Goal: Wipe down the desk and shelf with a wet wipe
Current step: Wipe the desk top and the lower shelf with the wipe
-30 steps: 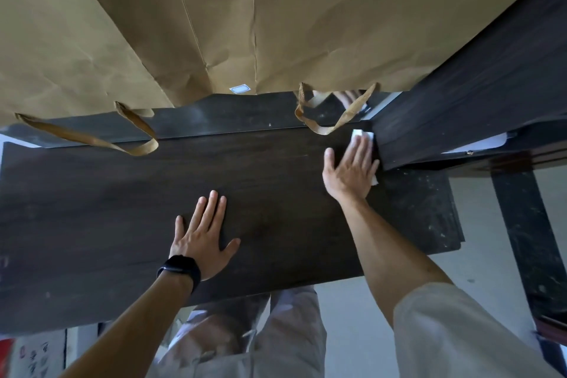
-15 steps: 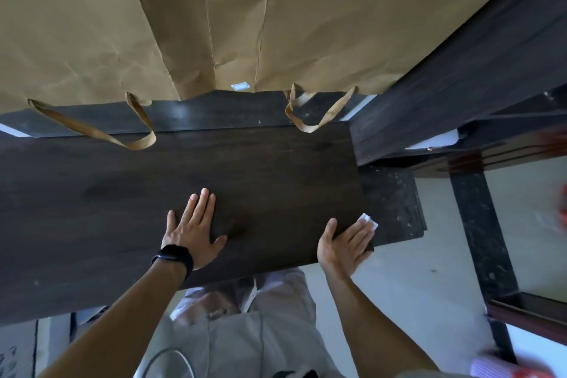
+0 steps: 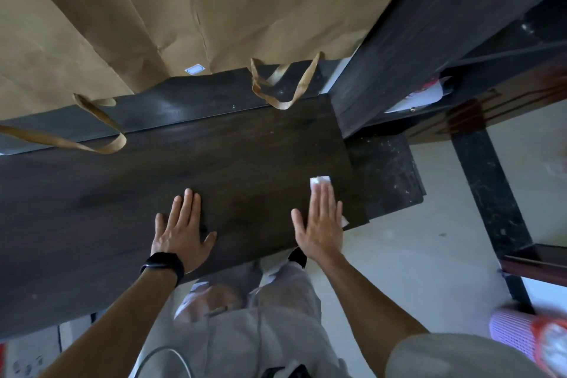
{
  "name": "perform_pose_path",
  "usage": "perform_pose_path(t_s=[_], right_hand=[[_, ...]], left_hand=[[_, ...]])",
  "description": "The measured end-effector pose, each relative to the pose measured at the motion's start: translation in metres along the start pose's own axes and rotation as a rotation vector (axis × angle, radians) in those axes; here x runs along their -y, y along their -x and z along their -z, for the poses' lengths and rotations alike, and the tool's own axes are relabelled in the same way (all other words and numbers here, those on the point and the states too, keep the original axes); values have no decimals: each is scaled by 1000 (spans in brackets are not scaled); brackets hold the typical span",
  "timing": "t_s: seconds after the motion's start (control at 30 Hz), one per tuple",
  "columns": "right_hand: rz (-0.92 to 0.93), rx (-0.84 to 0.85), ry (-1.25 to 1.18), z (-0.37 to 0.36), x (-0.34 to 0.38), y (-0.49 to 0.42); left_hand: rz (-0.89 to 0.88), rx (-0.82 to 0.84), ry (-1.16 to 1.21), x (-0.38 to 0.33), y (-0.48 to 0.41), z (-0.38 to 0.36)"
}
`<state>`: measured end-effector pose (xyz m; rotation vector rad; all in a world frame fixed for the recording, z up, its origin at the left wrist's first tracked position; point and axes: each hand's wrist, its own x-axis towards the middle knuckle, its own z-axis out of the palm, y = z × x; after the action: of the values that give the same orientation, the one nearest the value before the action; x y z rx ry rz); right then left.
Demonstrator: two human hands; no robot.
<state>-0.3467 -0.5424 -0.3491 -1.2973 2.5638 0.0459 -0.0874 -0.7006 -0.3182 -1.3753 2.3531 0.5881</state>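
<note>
The dark wooden desk top [image 3: 214, 169] fills the middle of the head view. My right hand [image 3: 319, 221] lies flat near its front right corner and presses a white wet wipe [image 3: 319, 180] against the wood; the wipe shows past the fingertips and beside the little finger. My left hand [image 3: 181, 235], with a black band on the wrist, rests flat on the desk to the left, fingers spread and holding nothing. A dark shelf side panel [image 3: 429, 40] rises at the right end of the desk.
Large brown paper bags [image 3: 184, 9] with hanging handles [image 3: 282, 86] cover the back of the desk. A lower dusty black ledge [image 3: 386, 175] sits just right of the desk. A black metal leg [image 3: 487, 193] and a pink basket [image 3: 515, 337] stand at the right.
My right hand slid the wipe from the back right corner to the front edge, then slightly forward and left again. My left hand stayed flat on the desk.
</note>
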Motion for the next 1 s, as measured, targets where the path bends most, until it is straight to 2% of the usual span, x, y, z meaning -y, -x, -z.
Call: perform_pose_path(t_s=[0.07, 0.2, 0.37, 0.4, 0.43, 0.57, 0.63, 0.67, 0.83, 0.93, 1.0], right_hand=[[-222, -24, -36, 3, -31, 1], [-330, -13, -135, 2, -35, -8], [-648, -34, -346, 16, -1, -27], [-605, -37, -313, 16, 7, -29], [-484, -34, -245, 14, 16, -29], [238, 15, -55, 7, 52, -39], [404, 33, -28, 10, 55, -69], [394, 24, -21, 13, 52, -85], [-211, -10, -163, 34, -1, -113], [-366, 14, -237, 28, -25, -75], [-354, 44, -194, 19, -26, -45]], left_hand=[[39, -8, 16, -9, 1, -1], [74, -16, 36, -23, 5, -4], [70, 21, 30, -27, 9, -1], [71, 30, 22, -26, 8, 0], [70, 37, 15, -25, 9, 1], [68, 55, 7, -23, 9, 1], [77, 62, 13, -25, 9, 1], [85, 68, 17, -26, 9, 1], [100, 88, 17, -26, 11, 3], [108, 83, 51, -28, 12, 3], [116, 67, 82, -30, 13, 1]])
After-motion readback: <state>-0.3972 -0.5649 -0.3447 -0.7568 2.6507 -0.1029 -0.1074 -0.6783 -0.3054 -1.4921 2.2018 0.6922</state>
